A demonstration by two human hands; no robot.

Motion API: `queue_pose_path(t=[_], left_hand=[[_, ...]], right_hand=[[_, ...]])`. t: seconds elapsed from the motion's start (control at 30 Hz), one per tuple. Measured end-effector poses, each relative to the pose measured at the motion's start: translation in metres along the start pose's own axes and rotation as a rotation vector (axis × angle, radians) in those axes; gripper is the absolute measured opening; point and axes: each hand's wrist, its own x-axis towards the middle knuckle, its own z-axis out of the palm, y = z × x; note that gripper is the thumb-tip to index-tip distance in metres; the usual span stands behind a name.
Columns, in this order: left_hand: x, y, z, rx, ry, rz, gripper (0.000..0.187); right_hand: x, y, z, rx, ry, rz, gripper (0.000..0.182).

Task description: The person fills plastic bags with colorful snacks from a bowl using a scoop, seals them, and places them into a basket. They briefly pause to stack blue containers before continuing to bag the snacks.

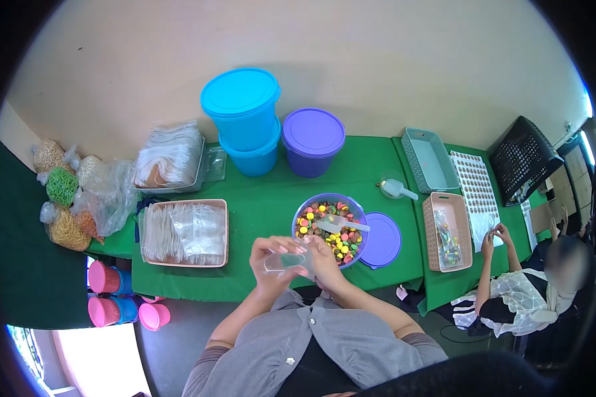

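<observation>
Between my hands is a small clear plastic pouch (283, 263), held just in front of the candy tub. My left hand (271, 270) has its fingers closed on the pouch's left side. On the other side my right hand (322, 263) grips it too, with fingertips near its top edge. Whether anything is inside the pouch is hard to make out. Right behind my hands stands a round purple tub (363, 215) of yellow, green, pink and brown candies (341, 246). A clear plastic scoop (334, 223) lies on the candies. The purple lid (381, 241) rests beside the tub.
A pink basket (226, 231) of flat clear pouches and a grey basket (179, 188) of bags stand left. Stacked blue tubs (242, 99) and a lidded purple tub (313, 132) stand behind. Another scoop (398, 190) lies right. A co-worker (510, 291) handles a sticker sheet (475, 192).
</observation>
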Motion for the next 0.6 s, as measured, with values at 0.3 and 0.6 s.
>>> queue_pose_path(t=[0.3,0.6], left_hand=[[0.016,0.013,-0.032,0.261,0.12,-0.011,0.052],[0.014,0.006,-0.042,0.483,0.059,-0.189,0.056]], right_hand=[[0.013,-0.064,-0.082,-1.643,0.38,-0.482,0.032],[0.008,-0.078,-0.097,-1.311,0.168,-0.363,0.028]])
